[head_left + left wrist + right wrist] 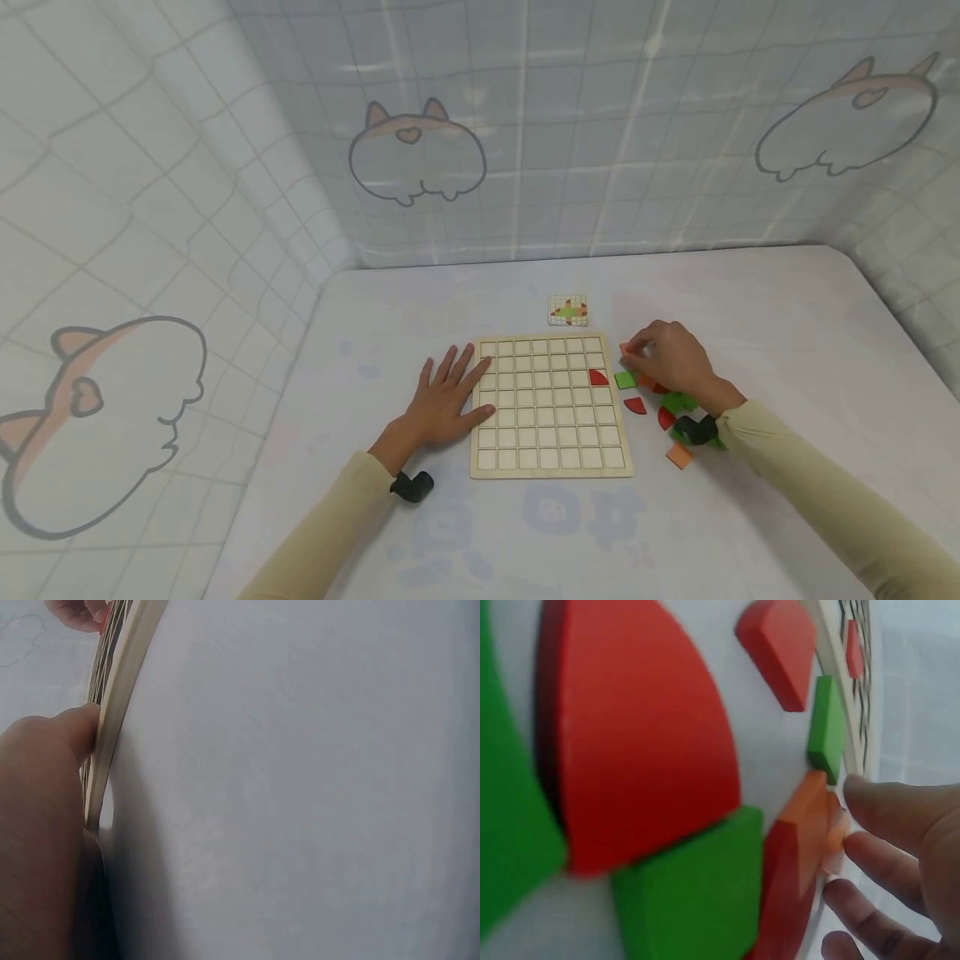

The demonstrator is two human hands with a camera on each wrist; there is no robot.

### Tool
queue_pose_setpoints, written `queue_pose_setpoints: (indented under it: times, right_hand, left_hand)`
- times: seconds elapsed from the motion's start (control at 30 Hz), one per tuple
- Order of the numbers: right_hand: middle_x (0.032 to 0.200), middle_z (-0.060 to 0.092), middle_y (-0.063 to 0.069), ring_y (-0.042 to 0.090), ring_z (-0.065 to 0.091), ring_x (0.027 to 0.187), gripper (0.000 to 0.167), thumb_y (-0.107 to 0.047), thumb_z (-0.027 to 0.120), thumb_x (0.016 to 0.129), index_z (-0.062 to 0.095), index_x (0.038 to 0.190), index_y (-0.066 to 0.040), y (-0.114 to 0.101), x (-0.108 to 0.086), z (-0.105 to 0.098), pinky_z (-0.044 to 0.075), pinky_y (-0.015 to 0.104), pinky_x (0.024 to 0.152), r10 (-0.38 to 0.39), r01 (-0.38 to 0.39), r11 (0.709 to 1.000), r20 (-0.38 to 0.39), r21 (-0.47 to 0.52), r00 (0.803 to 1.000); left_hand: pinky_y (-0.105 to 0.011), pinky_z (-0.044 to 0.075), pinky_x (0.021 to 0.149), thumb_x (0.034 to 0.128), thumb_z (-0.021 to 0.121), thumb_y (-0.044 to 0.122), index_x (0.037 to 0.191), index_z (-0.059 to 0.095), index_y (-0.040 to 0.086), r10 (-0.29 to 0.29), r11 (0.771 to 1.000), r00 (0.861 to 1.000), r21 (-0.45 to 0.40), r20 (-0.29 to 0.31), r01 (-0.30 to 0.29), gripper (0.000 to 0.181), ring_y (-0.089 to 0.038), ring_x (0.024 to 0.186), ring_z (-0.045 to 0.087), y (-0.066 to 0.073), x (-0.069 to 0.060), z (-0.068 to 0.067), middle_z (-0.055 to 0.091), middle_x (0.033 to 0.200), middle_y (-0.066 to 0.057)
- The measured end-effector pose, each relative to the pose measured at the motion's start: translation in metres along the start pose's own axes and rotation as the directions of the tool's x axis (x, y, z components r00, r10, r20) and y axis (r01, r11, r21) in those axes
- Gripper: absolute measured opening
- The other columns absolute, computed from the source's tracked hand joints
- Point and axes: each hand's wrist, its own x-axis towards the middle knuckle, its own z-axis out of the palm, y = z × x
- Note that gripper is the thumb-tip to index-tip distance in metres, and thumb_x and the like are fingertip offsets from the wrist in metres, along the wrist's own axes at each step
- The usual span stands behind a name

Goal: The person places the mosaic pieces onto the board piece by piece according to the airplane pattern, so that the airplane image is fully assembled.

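Observation:
My left hand [442, 404] lies with fingers spread over the left edge of a wooden grid board [551, 407]. In the left wrist view its thumb [79, 727] rests on the board's rim. A red quarter-circle piece [597, 377] sits in a cell near the board's right side. Just right of the board, my right hand [667, 358] pinches a small orange piece [838, 834] between thumb and fingertips, partly hidden by the fingers. Close by lie a green square piece [625, 380], another red quarter-circle [634, 406] and an orange square [680, 455].
More loose green pieces [675, 402] and red ones are heaped under my right wrist, partly covered by it. A small pattern card [568, 310] lies beyond the board. The tabletop [450, 300] meets a tiled-print backdrop [555, 217] at the back.

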Motion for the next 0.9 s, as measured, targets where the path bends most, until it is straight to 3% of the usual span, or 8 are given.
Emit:
queue_pose_setpoints:
  times: [0.13, 0.23, 0.37, 0.47, 0.67, 0.9]
  right_hand:
    - [0.091, 0.071, 0.006, 0.025, 0.058, 0.082, 0.024, -0.027, 0.078, 0.084, 0.078, 0.092, -0.004, -0.002, 0.002, 0.003, 0.049, 0.04, 0.067, 0.027, -0.027, 1.0, -0.021, -0.009, 0.999]
    - [0.084, 0.072, 0.005, 0.024, 0.058, 0.075, 0.019, -0.023, 0.078, 0.082, 0.077, 0.088, -0.005, -0.005, 0.005, 0.003, 0.047, 0.039, 0.063, 0.002, -0.005, 0.998, -0.038, -0.061, 0.999]
    - [0.075, 0.07, -0.002, 0.021, 0.056, 0.068, 0.014, -0.023, 0.081, 0.076, 0.076, 0.078, -0.011, -0.008, 0.007, 0.004, 0.044, 0.04, 0.06, -0.091, 0.077, 0.98, -0.07, -0.183, 0.993]
    - [0.071, 0.068, -0.006, 0.018, 0.053, 0.065, 0.012, -0.024, 0.083, 0.073, 0.076, 0.074, -0.014, -0.011, 0.004, 0.003, 0.042, 0.039, 0.06, -0.194, 0.176, 0.965, -0.08, -0.195, 0.978]
    - [0.078, 0.068, -0.012, 0.012, 0.051, 0.07, 0.01, -0.02, 0.084, 0.07, 0.075, 0.074, -0.022, -0.016, -0.009, 0.007, 0.039, 0.036, 0.065, -0.382, 0.378, 0.919, -0.018, -0.116, 0.924]
    - [0.081, 0.066, -0.01, 0.013, 0.052, 0.076, 0.011, -0.017, 0.083, 0.071, 0.073, 0.074, -0.021, -0.025, -0.025, 0.015, 0.036, 0.035, 0.068, -0.57, 0.565, 0.818, -0.016, -0.107, 0.822]
  left_hand:
    - [-0.063, -0.002, 0.111, 0.0951, 0.029, 0.072, 0.16, 0.008, 0.028, -0.001, 1.0, 1.0, 0.001, 0.006, 0.001, 0.08, -0.031, 0.149, -0.006, 0.0, 0.0, -0.001, -0.004, 0.164, -0.006]
    - [-0.063, -0.001, 0.111, 0.0952, 0.029, 0.071, 0.16, 0.009, 0.028, 0.001, 1.0, 1.0, -0.001, 0.009, -0.001, 0.08, -0.031, 0.149, -0.007, 0.0, 0.0, -0.001, -0.004, 0.164, -0.007]
    - [-0.063, -0.001, 0.111, 0.0956, 0.029, 0.071, 0.16, 0.009, 0.028, 0.003, 1.0, 1.0, -0.004, 0.009, -0.003, 0.08, -0.031, 0.149, -0.006, 0.0, 0.0, -0.001, -0.004, 0.164, -0.007]
    - [-0.063, -0.001, 0.111, 0.0957, 0.03, 0.071, 0.16, 0.01, 0.027, 0.005, 1.0, 1.0, -0.008, 0.007, -0.005, 0.08, -0.032, 0.149, -0.006, 0.0, 0.0, -0.002, -0.004, 0.164, -0.007]
    - [-0.064, 0.001, 0.111, 0.0958, 0.029, 0.071, 0.16, 0.01, 0.027, 0.009, 1.0, 1.0, -0.007, 0.003, -0.009, 0.08, -0.032, 0.149, -0.005, 0.0, -0.001, -0.002, -0.003, 0.164, -0.007]
    - [-0.064, 0.002, 0.111, 0.0964, 0.031, 0.069, 0.16, 0.011, 0.026, 0.015, 1.0, 1.0, -0.006, -0.01, -0.015, 0.079, -0.033, 0.149, -0.003, 0.0, -0.002, -0.002, -0.002, 0.164, -0.008]
